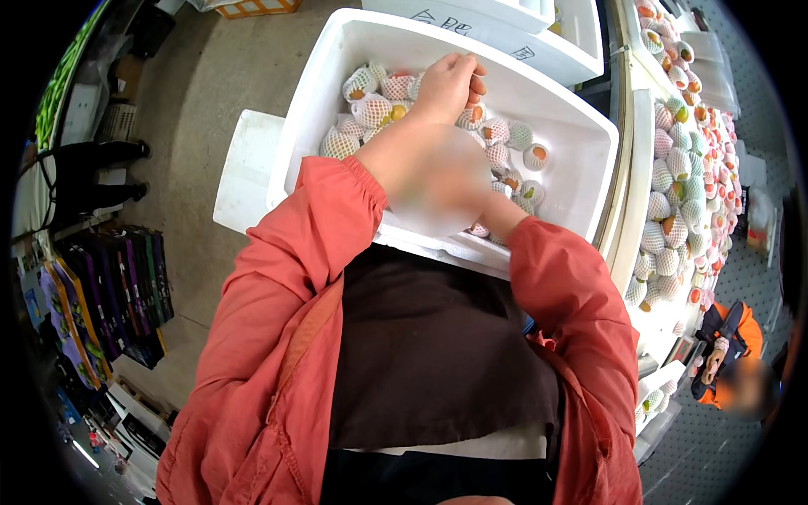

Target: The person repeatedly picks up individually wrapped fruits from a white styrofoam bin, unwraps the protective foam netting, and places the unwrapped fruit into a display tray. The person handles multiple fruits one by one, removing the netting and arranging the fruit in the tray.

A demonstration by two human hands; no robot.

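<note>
A white foam box (571, 183) stands before me, holding round orange-yellow fruit (372, 110) in white, pink and green foam net sleeves. My left hand (450, 85) is over the fruit near the box's far wall, fingers curled downward. Whether anything sits in those fingers is hidden. One netted fruit (471, 117) lies just below its fingertips. My right forearm (503, 218) reaches over the near rim; a blurred patch covers my right hand (451, 189), so its grip does not show. A separate netted fruit (536, 157) rests on the right side of the box floor.
More white foam boxes (480, 41) bearing handwriting stand beyond. A shelf of netted fruit (669, 189) runs along the right, with a person in orange (726, 353) past it. A white foam piece (246, 170) juts out left of the box. Dark cartons (120, 290) stand further left.
</note>
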